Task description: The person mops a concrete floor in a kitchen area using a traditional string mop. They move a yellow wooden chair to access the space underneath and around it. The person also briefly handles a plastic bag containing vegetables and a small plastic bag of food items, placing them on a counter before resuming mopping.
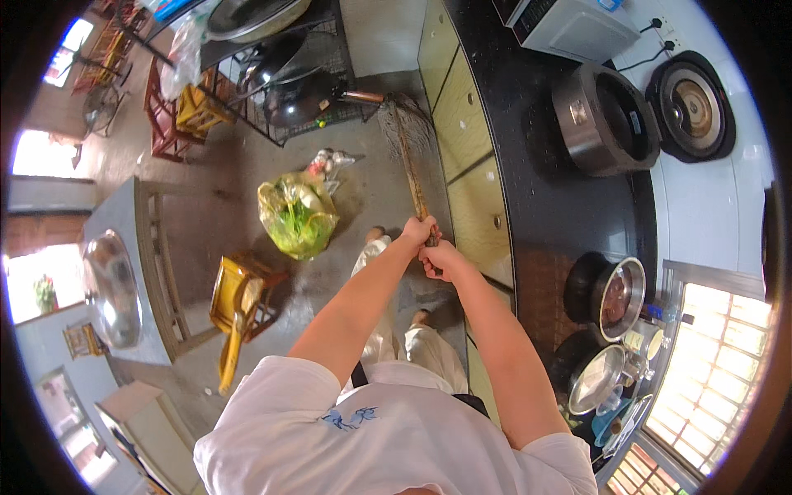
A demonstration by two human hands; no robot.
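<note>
The broom (412,171) runs away from the person's two hands, its stick-like handle slanting up from between the fingers and its grey, splayed head (406,130) near the floor (363,177), beside the pale yellow-green cabinet doors (476,205). The left hand (421,230) has its fingers closed round the handle near its upper end. The right hand (442,259) sits just below and to the right, fingers curled in at the handle's end (how tightly they wrap it, I cannot tell, since the knuckles hide the contact). Left of the handle, well apart from the fingers, a translucent yellow plastic bag (299,216) of leafy greens stands on the floor. Beyond the hands, a wok (299,101) sits on the black wire rack (334,51), its wooden handle reaching toward the broom's head.
</note>
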